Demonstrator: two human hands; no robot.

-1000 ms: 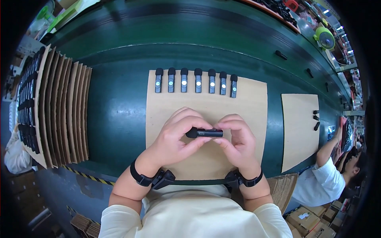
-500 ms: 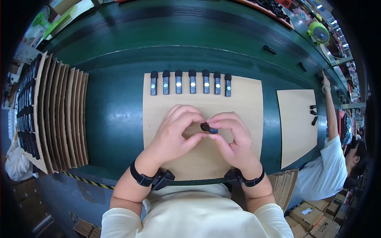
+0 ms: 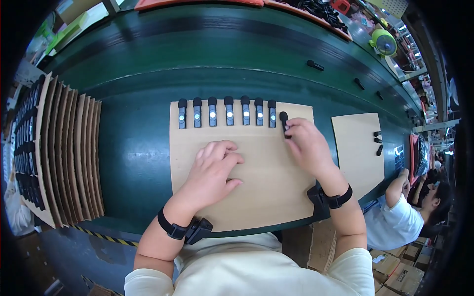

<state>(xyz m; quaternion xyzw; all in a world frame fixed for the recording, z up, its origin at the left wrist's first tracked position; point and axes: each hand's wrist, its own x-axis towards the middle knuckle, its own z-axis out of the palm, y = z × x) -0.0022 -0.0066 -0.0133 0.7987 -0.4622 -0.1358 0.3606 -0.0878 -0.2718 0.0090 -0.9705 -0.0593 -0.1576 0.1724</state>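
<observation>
The right hand [image 3: 311, 146], pinching a slim black foam-tipped microphone [image 3: 284, 121], should square it to the matching row [image 3: 229, 118], left hand [image 3: 211, 172] empty.

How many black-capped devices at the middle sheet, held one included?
8: seven devices in a row along the far edge of the sheet, one more device in the right hand.

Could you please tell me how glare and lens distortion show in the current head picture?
Head view: pale glare on the green table, left of the central cardboard sheet; also in the head view, the pale line across the table bows, and the picture's corners fall to black.
</observation>
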